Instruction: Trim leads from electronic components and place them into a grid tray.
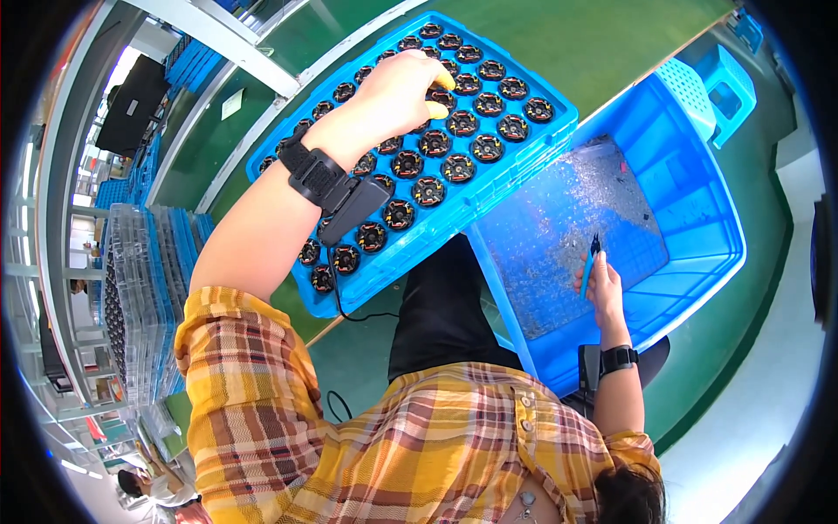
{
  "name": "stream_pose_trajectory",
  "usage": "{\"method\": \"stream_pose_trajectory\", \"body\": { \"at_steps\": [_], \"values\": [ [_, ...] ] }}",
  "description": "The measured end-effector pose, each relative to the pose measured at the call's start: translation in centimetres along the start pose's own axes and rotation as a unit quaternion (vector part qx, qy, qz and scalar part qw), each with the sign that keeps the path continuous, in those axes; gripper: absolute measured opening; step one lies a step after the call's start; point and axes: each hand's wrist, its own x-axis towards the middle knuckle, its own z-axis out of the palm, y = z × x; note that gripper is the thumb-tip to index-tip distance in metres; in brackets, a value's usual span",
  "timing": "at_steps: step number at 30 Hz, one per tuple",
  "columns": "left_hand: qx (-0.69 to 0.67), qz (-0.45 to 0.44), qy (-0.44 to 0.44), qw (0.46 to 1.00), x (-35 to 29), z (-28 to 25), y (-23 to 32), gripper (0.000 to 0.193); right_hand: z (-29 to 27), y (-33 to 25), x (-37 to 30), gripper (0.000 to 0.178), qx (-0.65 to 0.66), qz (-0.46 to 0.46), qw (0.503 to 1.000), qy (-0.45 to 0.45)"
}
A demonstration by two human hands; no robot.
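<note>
Over the blue tray [515, 185] of round black motor stators [458, 168], my left hand [397, 92] reaches in with yellow covers on its thumb and a fingertip. Thumb and finger close on either side of one stator [443, 99], partly hidden by the hand. Red and yellow bits show on the stators, which sit in rows. My right hand [602, 286] grips small blue-handled cutting pliers [594, 262], jaws pointing away from me, above a large blue bin [698, 284]. Small grey clippings [567, 210] lie scattered over the bin's floor.
The tray's near corner overhangs the green bench edge by my legs. A black cable [340, 301] hangs from my left wrist device [327, 183]. Stacked clear trays [140, 297] stand at left, blue stools [726, 92] at far right. Another person [153, 485] appears at lower left.
</note>
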Motion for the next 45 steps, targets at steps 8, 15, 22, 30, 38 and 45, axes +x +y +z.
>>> {"method": "stream_pose_trajectory", "body": {
  "at_steps": [8, 15, 22, 30, 38, 45],
  "values": [
    [-0.121, -0.066, 0.144, 0.98, -2.7, -2.4, 2.4, 0.032, -0.5, 1.0, 0.9, 0.056, 0.003, -0.013, 1.0, -0.001],
    [-0.456, -0.066, 0.015, 0.888, -11.7, 0.2, 11.7, 0.042, -0.2, 0.8, 0.9, 0.052, -0.032, -0.035, 0.999, 0.004],
    [-0.59, -0.114, 0.022, 0.799, -12.8, 9.5, 14.7, 0.038, 0.0, -5.5, -6.3, 0.045, -0.245, -0.116, 0.954, -0.126],
    [-0.615, -0.105, 0.037, 0.781, -11.8, 9.8, 15.6, 0.037, 2.2, -12.5, -15.1, 0.033, -0.505, -0.397, 0.766, -0.016],
    [-0.679, -0.073, 0.047, 0.729, -11.9, 11.3, 16.5, 0.034, 3.6, -12.4, -15.9, 0.035, -0.586, -0.438, 0.681, 0.033],
    [-0.581, -0.06, 0.031, 0.811, -12.3, 11.1, 16.5, 0.036, 4.0, -12.1, -16.1, 0.036, -0.606, -0.442, 0.66, 0.036]
  ]
}}
